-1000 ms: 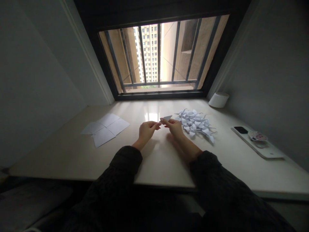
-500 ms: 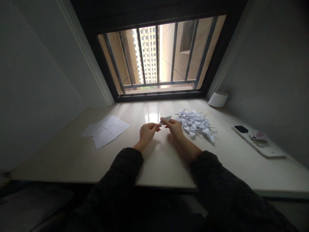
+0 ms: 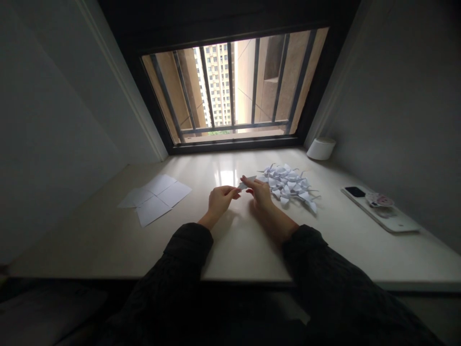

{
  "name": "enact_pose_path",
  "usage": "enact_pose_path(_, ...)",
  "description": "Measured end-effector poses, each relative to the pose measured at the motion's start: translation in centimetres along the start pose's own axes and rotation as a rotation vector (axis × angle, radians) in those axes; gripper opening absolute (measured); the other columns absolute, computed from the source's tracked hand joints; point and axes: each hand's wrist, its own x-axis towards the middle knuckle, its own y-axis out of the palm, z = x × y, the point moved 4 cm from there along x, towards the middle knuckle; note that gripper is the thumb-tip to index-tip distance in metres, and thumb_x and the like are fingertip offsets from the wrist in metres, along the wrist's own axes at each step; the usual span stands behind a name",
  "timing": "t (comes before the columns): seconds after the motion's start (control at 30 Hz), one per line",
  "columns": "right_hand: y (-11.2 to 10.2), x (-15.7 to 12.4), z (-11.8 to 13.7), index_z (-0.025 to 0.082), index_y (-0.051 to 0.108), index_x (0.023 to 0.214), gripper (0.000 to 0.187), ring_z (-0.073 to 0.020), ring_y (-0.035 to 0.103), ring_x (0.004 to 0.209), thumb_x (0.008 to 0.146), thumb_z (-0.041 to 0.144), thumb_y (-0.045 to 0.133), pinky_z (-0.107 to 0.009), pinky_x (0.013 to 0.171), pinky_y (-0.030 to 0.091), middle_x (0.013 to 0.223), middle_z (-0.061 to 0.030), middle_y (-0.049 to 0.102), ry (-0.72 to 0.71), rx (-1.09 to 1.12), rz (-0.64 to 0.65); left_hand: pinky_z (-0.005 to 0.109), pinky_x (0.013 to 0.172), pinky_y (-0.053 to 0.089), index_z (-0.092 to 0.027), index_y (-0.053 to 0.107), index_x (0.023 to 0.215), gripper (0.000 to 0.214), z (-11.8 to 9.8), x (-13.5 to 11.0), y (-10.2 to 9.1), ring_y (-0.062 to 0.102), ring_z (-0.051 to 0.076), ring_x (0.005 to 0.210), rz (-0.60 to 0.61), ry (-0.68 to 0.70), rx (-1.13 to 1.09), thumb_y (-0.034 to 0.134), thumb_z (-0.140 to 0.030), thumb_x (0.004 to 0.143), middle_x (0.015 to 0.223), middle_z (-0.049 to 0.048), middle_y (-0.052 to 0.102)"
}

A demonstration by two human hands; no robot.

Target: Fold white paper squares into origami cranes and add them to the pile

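Note:
Between my two hands, just above the pale sill, is a small folded piece of white paper [image 3: 246, 184]. My left hand [image 3: 220, 198] pinches its near left end between thumb and fingers. On the other side my right hand [image 3: 262, 193] is closed on it, thumb raised along its top, and the fingers hide part of the folds. Right beside my right hand lies a heap of folded paper cranes [image 3: 288, 185] with pointed tips. Flat white paper squares [image 3: 158, 194] lie to the left of my left hand, some overlapping.
A white phone [image 3: 396, 221] with a pinkish grip on its back lies at the right. Behind it, a white cylindrical object [image 3: 321, 148] stands near the wall corner. The sill [image 3: 248, 259] ends in a front edge below my forearms. A barred window [image 3: 230, 149] closes the back.
My right thumb has lifted and shifted on the folded paper, which now sits lower and flatter. The whole view has moved slightly; the heap and the squares stay put.

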Motion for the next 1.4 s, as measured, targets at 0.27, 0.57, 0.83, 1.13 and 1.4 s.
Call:
enact_pose_path(0.27, 0.8, -0.1, -0.2, 0.02, 0.074, 0.072, 0.033, -0.0165, 0.061, 0.072, 0.059, 0.05, 0.075, -0.027, 0.062, 0.047, 0.073, -0.0047, 0.069, 0.019, -0.007, 0.17, 0.03, 0.067, 0.049, -0.016, 0.073, 0.084, 0.037, 0.1, 0.3, -0.9, 0.068, 0.019, 0.069, -0.061, 0.022, -0.055, 0.065, -0.051, 0.073, 0.072, 0.0084, 0.072)
enact_pose_path(0.57, 0.4, -0.2, 0.1, 0.018, 0.069, 0.06, 0.033, -0.0133, 0.054, 0.056, 0.058, 0.051, 0.073, -0.027, 0.056, 0.043, 0.058, -0.0013, 0.064, -0.07, -0.071, 0.042, 0.036, 0.077, 0.052, -0.013, 0.073, 0.087, 0.04, 0.5, 0.2, 0.1, 0.069, 0.021, 0.077, 0.039, -0.069, -0.262, 0.076, -0.044, 0.063, 0.081, 0.0113, 0.073)
enact_pose_path(0.83, 0.6, 0.0, -0.1, 0.02, 0.065, 0.061, 0.03, -0.0147, 0.056, 0.06, 0.066, 0.05, 0.069, -0.028, 0.06, 0.043, 0.06, 0.0, 0.063, -0.144, -0.101, 0.053, 0.036, 0.077, 0.053, -0.014, 0.073, 0.085, 0.037, 0.4, 0.2, 0.0, 0.069, 0.022, 0.076, 0.015, -0.044, -0.231, 0.076, -0.043, 0.063, 0.079, 0.0104, 0.073)
enact_pose_path(1.13, 1.0, 0.3, 0.3, 0.023, 0.056, 0.07, 0.026, -0.0178, 0.064, 0.069, 0.078, 0.047, 0.06, -0.03, 0.065, 0.046, 0.068, 0.0003, 0.067, -0.281, -0.292, 0.225, 0.03, 0.078, 0.049, -0.022, 0.073, 0.086, 0.028, -1.1, 0.2, -1.8, 0.066, 0.019, 0.083, -0.149, 0.097, 0.018, 0.065, -0.047, 0.075, 0.089, 0.0049, 0.073)
enact_pose_path(1.4, 1.3, -0.8, 0.9, 0.022, 0.064, 0.08, 0.03, -0.016, 0.063, 0.063, 0.082, 0.051, 0.055, -0.027, 0.06, 0.045, 0.066, -0.0005, 0.068, -0.337, -0.529, 0.269, 0.032, 0.076, 0.049, -0.02, 0.074, 0.085, 0.03, -0.5, 0.6, -1.8, 0.066, 0.021, 0.084, -0.118, 0.107, -0.004, 0.07, -0.046, 0.07, 0.088, 0.0068, 0.073)
